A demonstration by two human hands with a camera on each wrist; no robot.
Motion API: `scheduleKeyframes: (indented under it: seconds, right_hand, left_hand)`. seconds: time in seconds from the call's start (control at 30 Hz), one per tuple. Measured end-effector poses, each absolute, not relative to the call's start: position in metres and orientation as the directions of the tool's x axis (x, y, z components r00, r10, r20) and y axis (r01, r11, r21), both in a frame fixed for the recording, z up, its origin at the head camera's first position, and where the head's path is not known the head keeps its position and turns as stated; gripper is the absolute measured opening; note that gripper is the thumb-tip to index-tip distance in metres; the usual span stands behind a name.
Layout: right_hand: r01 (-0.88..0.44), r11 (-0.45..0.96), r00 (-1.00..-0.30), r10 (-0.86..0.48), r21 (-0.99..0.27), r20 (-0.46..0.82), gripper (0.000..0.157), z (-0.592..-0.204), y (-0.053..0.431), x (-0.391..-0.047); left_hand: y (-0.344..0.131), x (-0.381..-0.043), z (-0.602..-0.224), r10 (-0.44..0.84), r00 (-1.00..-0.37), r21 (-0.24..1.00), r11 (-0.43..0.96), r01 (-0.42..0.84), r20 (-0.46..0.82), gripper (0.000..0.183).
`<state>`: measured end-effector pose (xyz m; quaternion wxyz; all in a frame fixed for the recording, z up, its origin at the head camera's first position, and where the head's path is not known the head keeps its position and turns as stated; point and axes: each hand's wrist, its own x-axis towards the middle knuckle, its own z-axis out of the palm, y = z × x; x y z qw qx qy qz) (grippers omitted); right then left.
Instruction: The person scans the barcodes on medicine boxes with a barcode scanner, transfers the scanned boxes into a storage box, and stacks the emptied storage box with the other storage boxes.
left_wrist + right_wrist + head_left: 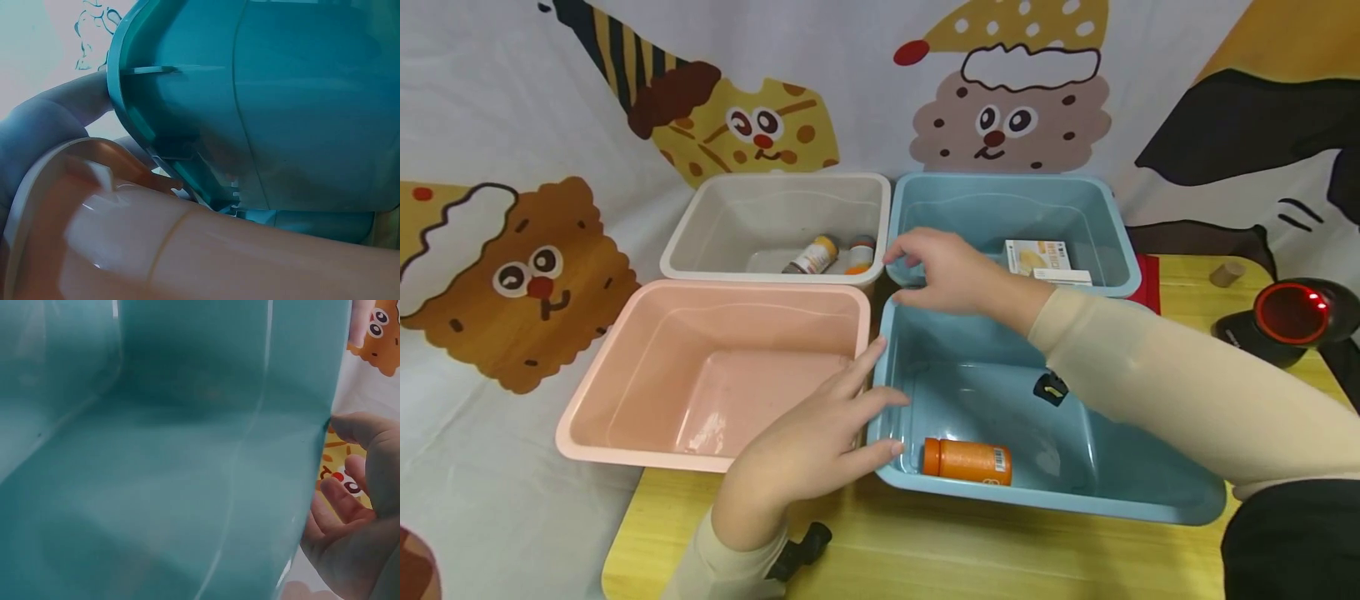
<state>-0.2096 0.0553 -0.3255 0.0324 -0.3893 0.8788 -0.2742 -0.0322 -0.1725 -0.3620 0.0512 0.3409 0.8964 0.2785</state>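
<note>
The near blue bin (1075, 500) has an orange bottle (967, 462) lying on its side inside. My left hand (808, 446) is at this bin's left rim, fingers spread and mostly straight, fingertips over the edge. In the left wrist view, its fingers (94, 97) show behind the blue rim. My right hand (951, 271) reaches across to the bin's far left corner, between the two blue bins. In the right wrist view, the thumb of the right hand (359, 519) meets the rim, while the other fingers bend loosely with no object between them.
A pink bin (715, 287) stands at the left. Behind it, a grey-white bin (730, 212) holds two bottles. White boxes (1039, 257) lie in the far blue bin (1000, 200). A black scanner with a red light (1292, 312) and a small cork-like cylinder (1227, 273) stand at the right.
</note>
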Motion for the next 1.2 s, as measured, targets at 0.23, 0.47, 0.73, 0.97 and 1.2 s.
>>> scheduleKeyframes:
  seconds: [0.23, 0.47, 0.73, 0.97, 1.2]
  right_hand:
    - [-0.725, 0.517, -0.659, -0.714, -0.455, 0.237, 0.039, -0.336, 0.069, -0.199]
    - [-0.829, 0.459, -0.555, -0.743, -0.32, 0.374, 0.016, -0.343, 0.081, -0.184]
    - [-0.876, 0.463, -0.482, -0.824, -0.136, 0.297, 0.018, -0.352, 0.087, -0.161]
    - [-0.802, 0.518, -0.507, -0.854, -0.298, -0.12, 0.026, -0.374, 0.088, -0.146]
    - [-0.574, 0.727, -0.346, -0.631, -0.376, -0.694, 0.057, -0.397, 0.093, -0.131]
  left_hand:
    - [-0.172, -0.032, -0.362, 0.639, -0.764, 0.532, 0.618, 0.579, 0.09, 0.043]
    - [-0.174, -0.031, -0.362, 0.634, -0.765, 0.524, 0.614, 0.59, 0.117, 0.042]
    - [-0.174, -0.032, -0.363, 0.636, -0.757, 0.515, 0.605, 0.608, 0.147, 0.041]
    - [-0.173, -0.032, -0.362, 0.635, -0.761, 0.524, 0.607, 0.598, 0.133, 0.042]
    - [-0.171, -0.031, -0.36, 0.637, -0.763, 0.534, 0.608, 0.588, 0.114, 0.043]
